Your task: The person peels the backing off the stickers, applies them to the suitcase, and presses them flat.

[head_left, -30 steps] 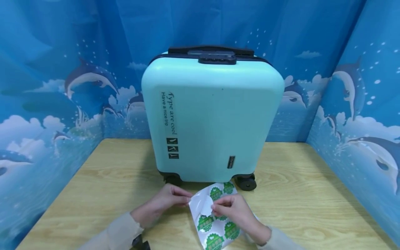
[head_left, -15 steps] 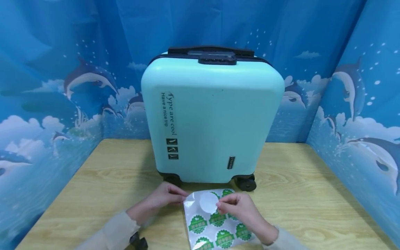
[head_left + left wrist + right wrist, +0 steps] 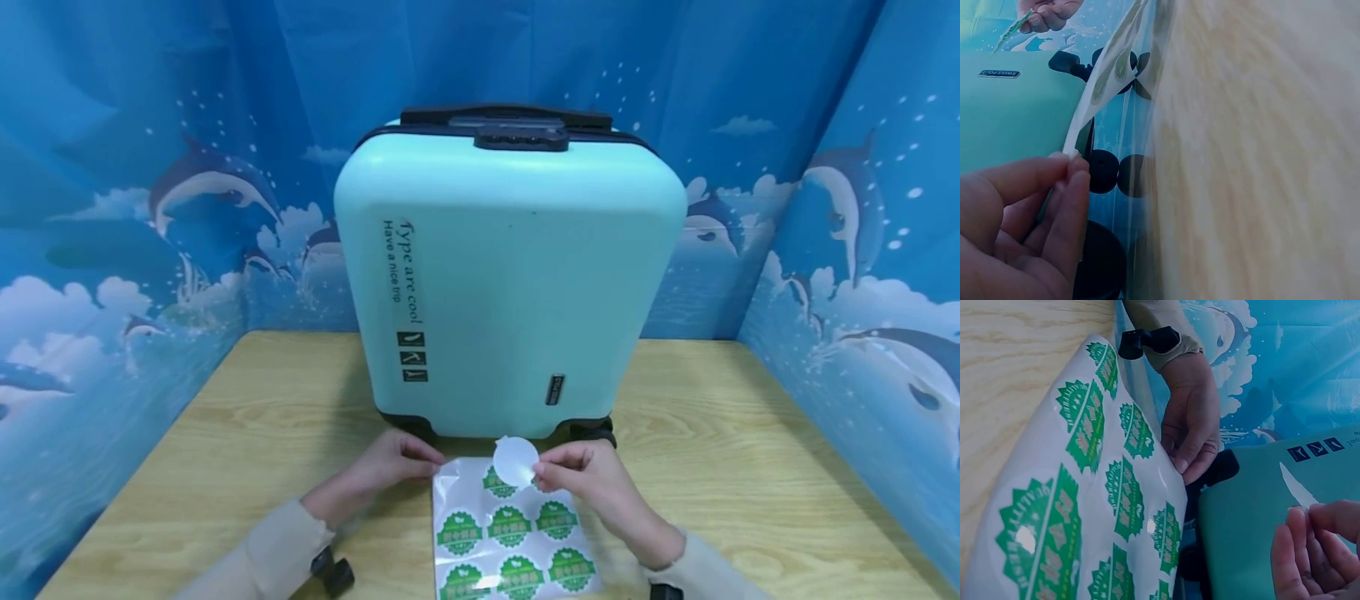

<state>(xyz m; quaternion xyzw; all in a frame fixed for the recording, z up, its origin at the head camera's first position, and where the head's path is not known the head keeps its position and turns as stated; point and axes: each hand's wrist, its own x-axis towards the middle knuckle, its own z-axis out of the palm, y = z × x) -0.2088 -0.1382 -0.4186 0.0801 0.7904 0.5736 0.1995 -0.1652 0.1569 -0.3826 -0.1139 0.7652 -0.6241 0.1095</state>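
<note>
A sheet of green round stickers [image 3: 483,550] lies tilted in front of the suitcase. Its top left corner is pinched between thumb and fingers of my left hand [image 3: 386,467], as the left wrist view also shows. My right hand [image 3: 596,483] pinches the edge of one peeled sticker [image 3: 515,460], whose white back faces the head camera. That sticker is off the sheet and held above its top edge. In the right wrist view the peeled sticker [image 3: 1297,485] appears nearly edge-on. Just behind both hands stands a mint-green suitcase [image 3: 510,283], upright on black wheels.
The wooden table [image 3: 255,425] runs under everything. A blue curtain [image 3: 315,67] printed with dolphins encloses the back and sides. The suitcase carries black lettering at left and a small black badge [image 3: 555,389] near the bottom. A black strap device [image 3: 332,572] sits on the left wrist.
The sticker has come away from the sheet, and my right hand has carried it up and right. The sheet has straightened and lowered toward the person; the left hand shifted slightly left.
</note>
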